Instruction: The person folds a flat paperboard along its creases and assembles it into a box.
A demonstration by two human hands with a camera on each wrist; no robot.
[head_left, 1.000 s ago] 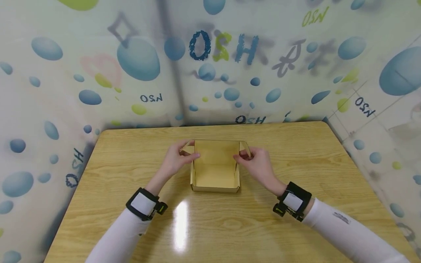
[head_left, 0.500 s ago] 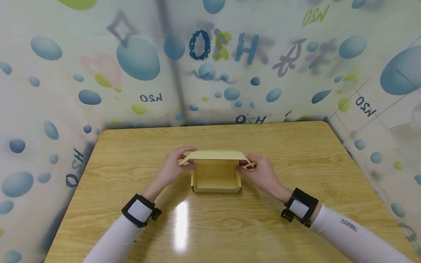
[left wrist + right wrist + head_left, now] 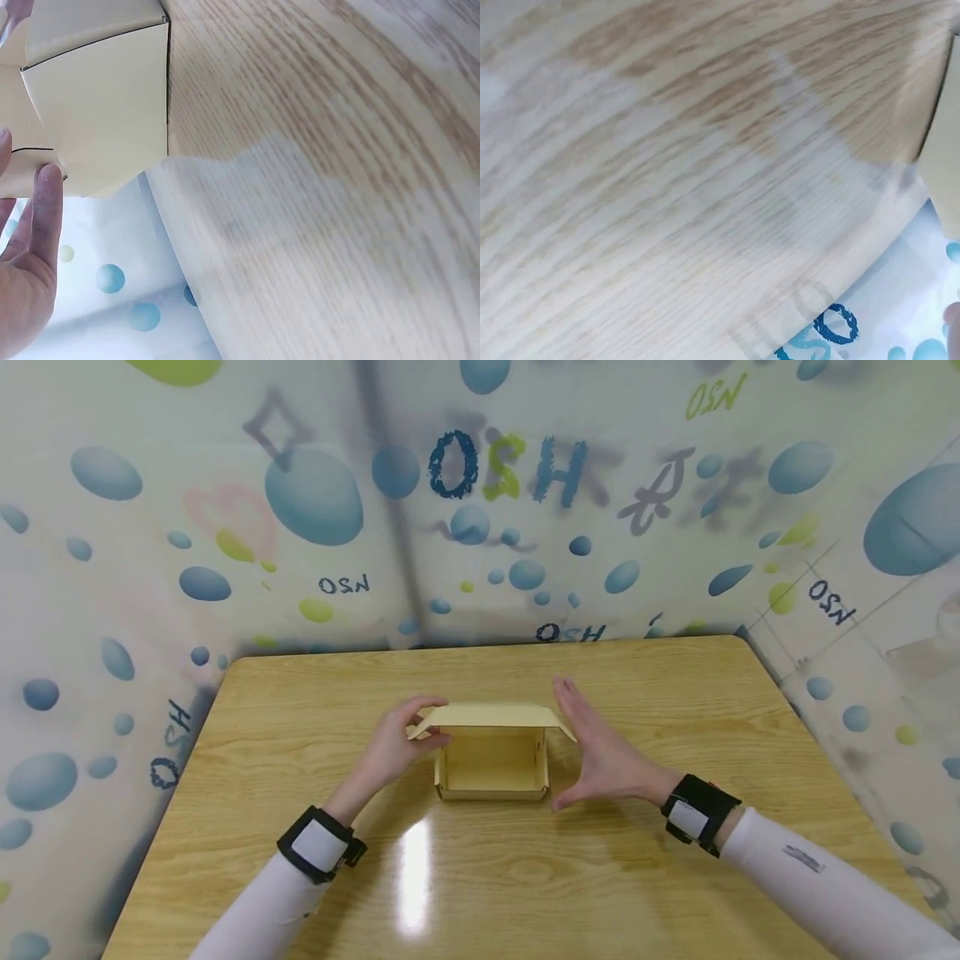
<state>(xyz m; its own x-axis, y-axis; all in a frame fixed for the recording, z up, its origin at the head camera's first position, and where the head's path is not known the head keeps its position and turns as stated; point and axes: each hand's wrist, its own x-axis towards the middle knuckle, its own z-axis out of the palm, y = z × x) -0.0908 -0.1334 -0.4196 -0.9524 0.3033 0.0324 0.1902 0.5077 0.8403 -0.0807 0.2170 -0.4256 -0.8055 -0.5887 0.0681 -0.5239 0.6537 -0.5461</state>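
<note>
A small cardboard box (image 3: 495, 760) stands on the table, its front toward me. Its lid (image 3: 491, 715) leans partway forward over the inside, with side flaps angled outward. At the lid's left end my left hand (image 3: 393, 737) holds the flap, thumb low and fingers near the top edge. In the left wrist view a digit of the left hand (image 3: 30, 262) touches the flap beside the box's side wall (image 3: 105, 105). My right hand (image 3: 600, 756) is spread just right of the box, thumb and fingers wide apart. The right wrist view catches only an edge of the box (image 3: 946, 142).
The wooden table (image 3: 525, 877) extends around the box on all sides. Behind it rises a wall covering (image 3: 480, 568) printed with blue and green drops. Both wrists wear black bands (image 3: 318, 843) with small devices.
The lid has tipped forward from upright over the box. My right hand has let go of the right flap and spread its fingers beside the box; the left hand still holds on.
</note>
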